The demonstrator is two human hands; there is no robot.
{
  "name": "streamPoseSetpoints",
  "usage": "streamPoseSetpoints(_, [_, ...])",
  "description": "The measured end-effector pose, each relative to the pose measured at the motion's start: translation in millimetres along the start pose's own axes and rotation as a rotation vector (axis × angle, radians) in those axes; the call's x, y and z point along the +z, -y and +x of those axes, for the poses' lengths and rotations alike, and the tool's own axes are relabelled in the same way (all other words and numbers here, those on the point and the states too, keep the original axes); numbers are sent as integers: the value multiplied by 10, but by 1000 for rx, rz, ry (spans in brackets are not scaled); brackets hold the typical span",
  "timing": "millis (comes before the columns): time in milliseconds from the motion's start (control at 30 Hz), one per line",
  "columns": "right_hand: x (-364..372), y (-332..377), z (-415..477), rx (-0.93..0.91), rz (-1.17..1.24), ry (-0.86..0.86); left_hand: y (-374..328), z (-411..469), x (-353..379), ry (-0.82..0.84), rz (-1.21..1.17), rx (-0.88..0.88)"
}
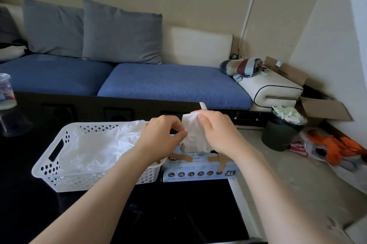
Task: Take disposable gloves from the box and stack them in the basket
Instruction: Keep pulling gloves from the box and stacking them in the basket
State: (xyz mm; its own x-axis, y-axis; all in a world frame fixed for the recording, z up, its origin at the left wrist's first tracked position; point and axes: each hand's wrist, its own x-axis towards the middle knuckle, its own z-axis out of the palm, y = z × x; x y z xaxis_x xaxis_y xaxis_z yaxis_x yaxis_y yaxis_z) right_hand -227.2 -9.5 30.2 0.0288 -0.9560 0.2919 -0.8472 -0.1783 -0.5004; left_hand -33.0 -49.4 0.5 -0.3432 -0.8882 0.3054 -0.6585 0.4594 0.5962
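Observation:
A white perforated basket (49,166) sits on the black table with several translucent gloves (95,146) lying in it. To its right stands the pale blue glove box (198,173), marked XL. A white glove (193,136) rises out of the box's top. My left hand (160,134) pinches the glove's left edge. My right hand (215,130) pinches its upper right part, thumb on the front. Both hands hover just above the box.
The glossy black table (168,214) ends in a white edge at the right. A clear plastic cup (8,104) stands at the far left. A blue sofa (168,82) lies behind, and a dark bin (280,134) and clutter sit on the floor to the right.

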Motion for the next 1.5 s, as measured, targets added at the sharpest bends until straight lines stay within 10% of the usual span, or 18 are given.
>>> streamPoseSetpoints(467, [-113,233,43,234,968,-209,-199,-71,-86,-5,-232,6])
streamPoseSetpoints(667, [-109,255,69,402,1242,-200,-134,-18,-256,-136,-755,-185])
streamPoseSetpoints(967, [24,412,59,241,886,263,-76,-157,-577,-101,-945,-162])
streamPoseSetpoints(1500, [221,862,130,289,1039,294,175,-357,-1018,-137,-1080,-256])
